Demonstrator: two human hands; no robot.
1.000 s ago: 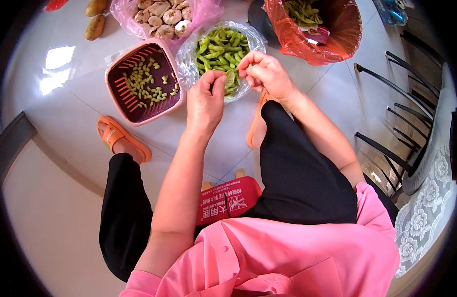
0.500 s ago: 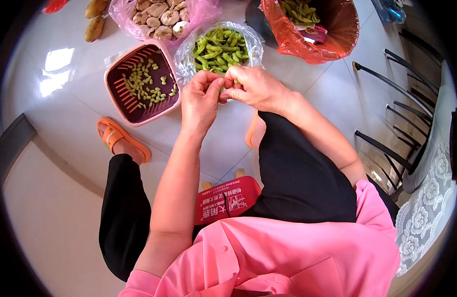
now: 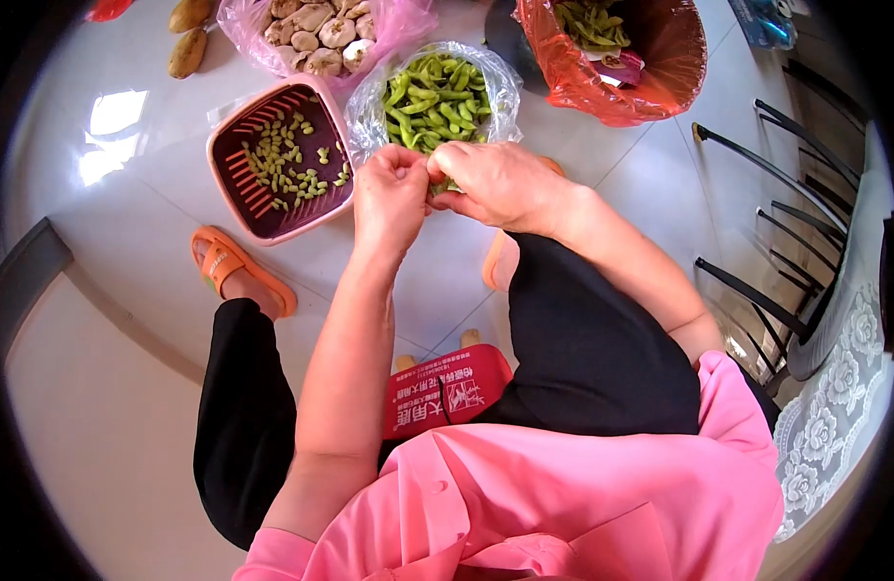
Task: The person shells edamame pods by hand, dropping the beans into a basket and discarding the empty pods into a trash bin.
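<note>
My left hand [image 3: 393, 198] and my right hand [image 3: 500, 184] meet at the fingertips, both closed around a green soybean pod [image 3: 447, 185] that is mostly hidden by the fingers. Just beyond them, a clear plastic bag [image 3: 506, 89] stands with its mouth spread, full of green soybean pods [image 3: 437, 97]. To the left of my left hand, a pink and dark-red plastic basket [image 3: 218, 172] contains loose shelled beans [image 3: 280, 155].
A pink bag [image 3: 408, 17] of garlic bulbs [image 3: 323, 62] lies behind the basket. At the back right is a bin lined with a red bag [image 3: 660, 92], with pods inside. Potatoes [image 3: 186, 53] lie far left; black metal chair legs [image 3: 757, 290] stand right.
My fingers have shifted around the pod, and the right hand has turned slightly, its knuckles more uppermost. Both hands stay together in front of the bag of pods.
</note>
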